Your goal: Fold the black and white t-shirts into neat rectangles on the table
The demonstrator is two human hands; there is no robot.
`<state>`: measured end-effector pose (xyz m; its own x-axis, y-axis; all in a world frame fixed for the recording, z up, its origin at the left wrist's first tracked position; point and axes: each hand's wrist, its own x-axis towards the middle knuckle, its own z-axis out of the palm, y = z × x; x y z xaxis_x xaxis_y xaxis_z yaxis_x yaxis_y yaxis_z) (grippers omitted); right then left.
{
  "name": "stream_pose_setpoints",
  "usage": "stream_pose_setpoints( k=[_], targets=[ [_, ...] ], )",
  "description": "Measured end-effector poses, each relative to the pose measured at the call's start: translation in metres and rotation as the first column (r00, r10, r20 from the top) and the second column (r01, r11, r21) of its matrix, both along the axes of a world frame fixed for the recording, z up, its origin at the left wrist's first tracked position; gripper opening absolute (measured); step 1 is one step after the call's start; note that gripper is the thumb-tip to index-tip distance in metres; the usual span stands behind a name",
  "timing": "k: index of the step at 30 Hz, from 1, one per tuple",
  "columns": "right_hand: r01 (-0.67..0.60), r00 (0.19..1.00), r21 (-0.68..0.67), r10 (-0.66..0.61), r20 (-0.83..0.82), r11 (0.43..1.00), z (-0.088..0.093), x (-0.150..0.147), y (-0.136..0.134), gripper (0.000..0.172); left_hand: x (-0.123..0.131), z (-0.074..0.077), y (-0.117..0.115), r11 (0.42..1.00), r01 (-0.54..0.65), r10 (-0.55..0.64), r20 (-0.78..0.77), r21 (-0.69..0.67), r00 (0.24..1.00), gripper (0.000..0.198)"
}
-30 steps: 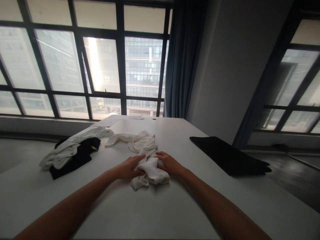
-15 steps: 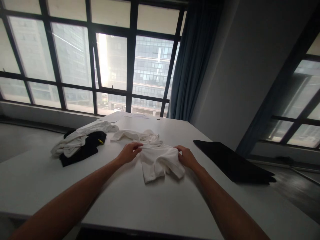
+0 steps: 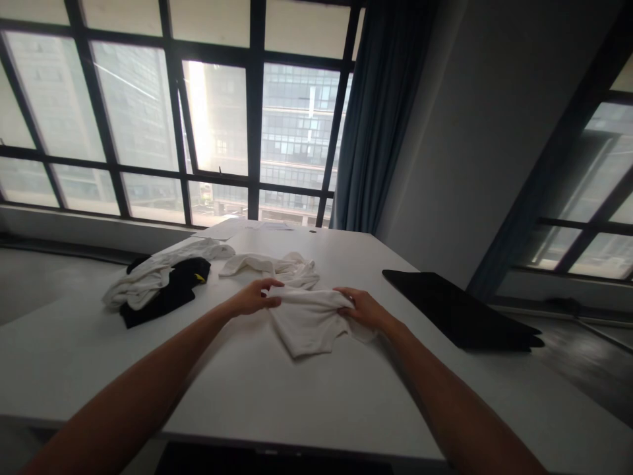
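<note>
On the white table (image 3: pixel 237 396), a white garment (image 3: pixel 307 324) is pinched at its far edge by left hand (image 3: pixel 253 298) and right hand (image 3: pixel 366 310); room is left before the table's near edge (image 3: pixel 297 444).

A second ago the white cloth (image 3: pixel 306 326) was all scrunched up between the hands. Now it is spread out more between them, and the left hand (image 3: pixel 254 297) and right hand (image 3: pixel 363 309) are farther apart. Since half a second ago, the right hand's fingers have moved inward, with cloth bunched beneath them.
</note>
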<state>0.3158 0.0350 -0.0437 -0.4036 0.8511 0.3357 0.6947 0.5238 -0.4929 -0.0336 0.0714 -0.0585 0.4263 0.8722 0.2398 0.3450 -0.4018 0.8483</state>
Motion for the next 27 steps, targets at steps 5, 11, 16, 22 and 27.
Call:
stream_pose_setpoints(
  k=[5, 11, 16, 22, 27],
  targets=[
    [0.310, 0.951, 0.165, -0.302, -0.069, 0.936, 0.004, 0.007, 0.009, 0.039, -0.006, 0.007, 0.007, 0.943, -0.253, 0.242, 0.074, 0.216, 0.967, 0.052],
    [0.680, 0.732, -0.036, -0.681, -0.011, 0.732, -0.008, 0.058, 0.022, 0.060, -0.011, -0.005, 0.010, 0.920, -0.150, 0.208, -0.128, 0.362, 0.970, 0.053],
    [0.843, 0.523, -0.009, -0.824, -0.219, 0.537, 0.000, 0.116, 0.015, 0.047, -0.018, -0.020, 0.021, 0.853, -0.146, 0.318, -0.277, 0.501, 0.907, 0.053],
    [0.304, 0.952, -0.182, -0.306, 0.015, 0.935, 0.008, 0.096, 0.002, 0.069, -0.021, -0.027, 0.023, 0.858, -0.194, 0.446, -0.503, 0.475, 0.740, 0.062],
    [0.288, 0.923, -0.145, -0.234, 0.306, 0.947, 0.007, 0.075, -0.003, 0.076, -0.015, -0.016, 0.013, 0.933, -0.149, 0.354, -0.759, 0.328, 0.546, 0.064]
  ],
)
